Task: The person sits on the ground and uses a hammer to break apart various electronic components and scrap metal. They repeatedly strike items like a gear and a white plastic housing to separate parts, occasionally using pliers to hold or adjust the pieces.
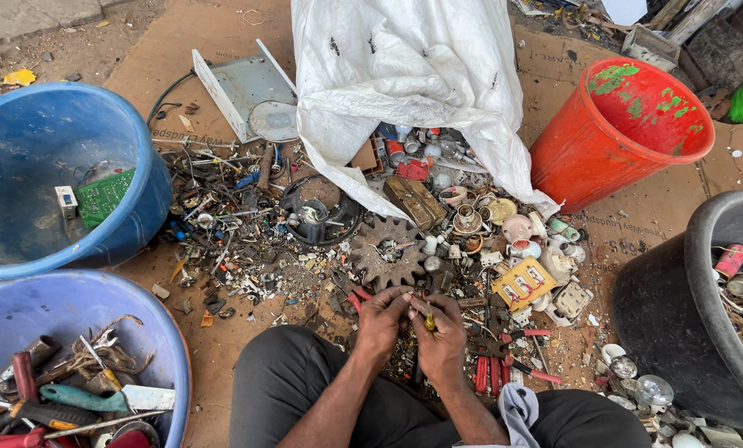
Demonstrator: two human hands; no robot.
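i saw a small screwdriver with a yellow handle [429, 318] gripped in the right hand [443, 333], whose fingers were curled tight around it, just above my lap. the left hand [383, 318] was closed too, its fingertips pinching a tiny part against the tool's tip; what that part was i could not tell. both hands touched each other over the cardboard-covered ground [222, 348]. just beyond them lay a rusty gear wheel [386, 250] in a scatter of small scrap, with a yellow switch plate [524, 283] to the right and red-handled pliers [492, 369] near my right knee. further out, a white sack [405, 75] spilled parts, an orange bucket [612, 133] stood tilted to the right, a black tub [678, 307] sat at the right edge, and two blue basins [48, 166] sat on the left, the nearer one holding tools.
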